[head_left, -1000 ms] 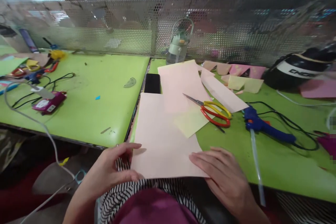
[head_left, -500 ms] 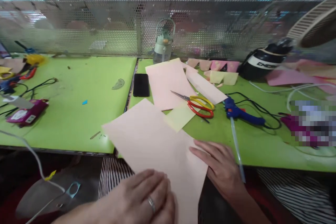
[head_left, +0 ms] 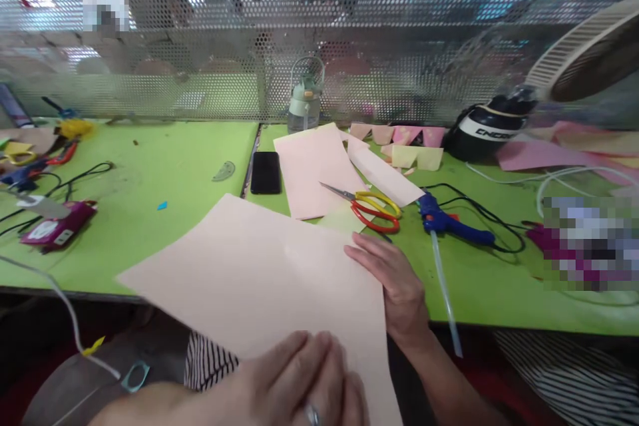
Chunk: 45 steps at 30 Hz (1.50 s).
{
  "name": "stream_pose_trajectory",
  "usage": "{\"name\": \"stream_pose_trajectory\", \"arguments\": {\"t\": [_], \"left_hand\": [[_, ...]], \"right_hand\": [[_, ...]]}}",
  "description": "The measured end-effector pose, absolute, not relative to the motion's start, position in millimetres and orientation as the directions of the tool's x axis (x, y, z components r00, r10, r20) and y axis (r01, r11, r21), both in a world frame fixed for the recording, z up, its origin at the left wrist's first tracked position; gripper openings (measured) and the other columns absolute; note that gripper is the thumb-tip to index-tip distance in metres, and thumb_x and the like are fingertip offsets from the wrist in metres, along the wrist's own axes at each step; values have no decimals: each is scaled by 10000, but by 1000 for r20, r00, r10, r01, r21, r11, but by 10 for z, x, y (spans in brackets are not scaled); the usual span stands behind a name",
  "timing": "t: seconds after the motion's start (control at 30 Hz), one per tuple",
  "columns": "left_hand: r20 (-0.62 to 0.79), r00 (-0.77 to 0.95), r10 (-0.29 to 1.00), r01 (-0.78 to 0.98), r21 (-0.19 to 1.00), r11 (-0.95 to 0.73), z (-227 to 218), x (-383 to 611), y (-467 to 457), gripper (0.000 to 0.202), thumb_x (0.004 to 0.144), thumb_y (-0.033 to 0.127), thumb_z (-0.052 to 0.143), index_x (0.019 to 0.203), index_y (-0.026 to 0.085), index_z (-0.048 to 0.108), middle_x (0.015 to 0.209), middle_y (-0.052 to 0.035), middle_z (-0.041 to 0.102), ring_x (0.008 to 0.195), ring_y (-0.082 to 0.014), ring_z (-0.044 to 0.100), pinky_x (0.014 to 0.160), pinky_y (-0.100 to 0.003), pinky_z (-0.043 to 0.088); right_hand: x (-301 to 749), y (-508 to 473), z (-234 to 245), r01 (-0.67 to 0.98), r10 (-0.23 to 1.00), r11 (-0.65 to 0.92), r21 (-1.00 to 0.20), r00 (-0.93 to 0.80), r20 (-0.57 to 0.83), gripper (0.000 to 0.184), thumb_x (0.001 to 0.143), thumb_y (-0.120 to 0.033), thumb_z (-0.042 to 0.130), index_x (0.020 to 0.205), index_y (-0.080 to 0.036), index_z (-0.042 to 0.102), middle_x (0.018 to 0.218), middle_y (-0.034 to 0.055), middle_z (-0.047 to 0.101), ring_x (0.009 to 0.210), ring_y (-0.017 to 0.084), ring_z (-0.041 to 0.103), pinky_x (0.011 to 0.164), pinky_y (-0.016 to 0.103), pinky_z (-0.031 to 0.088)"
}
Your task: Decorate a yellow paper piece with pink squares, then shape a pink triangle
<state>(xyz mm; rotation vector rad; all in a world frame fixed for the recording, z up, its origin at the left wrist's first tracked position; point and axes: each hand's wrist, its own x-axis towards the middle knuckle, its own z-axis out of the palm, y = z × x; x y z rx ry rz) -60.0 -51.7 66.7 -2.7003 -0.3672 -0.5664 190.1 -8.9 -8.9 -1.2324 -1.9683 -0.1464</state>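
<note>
A large pale pink sheet [head_left: 239, 259] lies across the front edge of the green worktop [head_left: 174, 153], with its near part reaching over the person's lap. The right hand [head_left: 392, 279] holds the right edge of this sheet; its fingers lie on the upper side, and its thumb is hidden. The left hand [head_left: 304, 386] is on the near part, with its fingers close together; it is blurred, so one cannot tell if it grips the paper. Behind the sheet are scissors [head_left: 379, 210], whose blades lie on another pink sheet [head_left: 309, 163]. A black phone [head_left: 266, 173] lies just left of that one. A blue glue gun [head_left: 456, 223] rests to the right of the scissors.
</note>
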Motion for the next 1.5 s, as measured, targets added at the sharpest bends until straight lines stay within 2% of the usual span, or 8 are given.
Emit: {"name": "stream_pose_trajectory", "arguments": {"t": [0.3, 0.63, 0.87, 1.0, 1.17, 1.23, 1.37, 1.5], "left_hand": [[511, 745, 430, 437, 114, -892, 44, -437, -134, 293, 1013, 129, 320, 1092, 97, 600, 993, -95, 750, 868, -198, 736, 694, -301, 631], [390, 638, 664, 427, 538, -727, 8, -640, -145, 177, 1017, 195, 392, 1085, 206, 555, 800, -8, 744, 604, -115, 692, 516, -198, 511], [229, 294, 928, 832, 418, -366, 34, -658, 11, 197, 1015, 249, 383, 1035, 219, 576, 656, 21, 701, 555, -148, 688, 479, -214, 430], [61, 236, 970, 920, 308, -243, 73, -561, 167, 201, 1016, 275, 365, 1046, 247, 562, 718, 6, 721, 615, -197, 705, 474, -238, 380], [-146, 135, 980, 982, 150, -113, 196, -421, 371, 218, 1020, 359, 355, 1047, 237, 532, 809, -41, 732, 621, -231, 694, 460, -258, 283], [-155, 107, 982, 978, 193, -76, 242, -464, 393, 266, 1012, 429, 364, 1039, 216, 521, 779, -47, 719, 638, -237, 689, 482, -262, 302], [-127, 246, 961, 859, 489, -155, 270, -711, 339, 380, 936, 591, 439, 893, 220, 509, 653, 17, 641, 605, -182, 633, 540, -250, 387], [-112, 231, 966, 847, 512, -143, 189, -825, 327, 358, 972, 481, 393, 720, 228, 422, 573, 47, 564, 526, -139, 567, 523, -234, 350]], "right_hand": [[2125, -342, -212, 821, 734, 568, -67, -467, 493, 277, 940, -154, 518, 1175, -236, 638, 1250, 73, 688, 1206, 220, 590, 1054, 476, 438], [2230, -208, -148, 808, 758, 579, -108, -484, 438, 303, 932, -113, 427, 1131, -217, 630, 1189, 65, 716, 1137, 217, 618, 1039, 479, 392], [2219, -219, -143, 847, 830, 466, -255, -319, 458, 153, 981, -309, 508, 992, -217, 630, 941, 43, 725, 878, 191, 650, 827, 362, 472], [2218, -233, -120, 869, 910, 331, -367, -192, 368, 268, 984, -414, 479, 857, -231, 629, 833, 24, 691, 801, 193, 619, 715, 337, 449], [2178, -217, -160, 929, 941, 198, -312, -90, 327, 395, 986, -486, 433, 750, -224, 612, 755, 25, 647, 749, 207, 565, 691, 344, 367], [2164, -204, -194, 945, 934, 182, -271, -80, 347, 421, 990, -494, 416, 724, -222, 596, 706, 20, 627, 714, 205, 542, 679, 340, 339], [2145, -194, -232, 956, 923, 191, -223, -98, 373, 410, 1003, -464, 402, 720, -221, 573, 667, 12, 608, 685, 199, 518, 672, 330, 309], [2125, -192, -227, 962, 920, 188, -199, -101, 380, 396, 1003, -438, 417, 700, -222, 554, 646, 9, 591, 675, 194, 507, 674, 323, 299]]}}
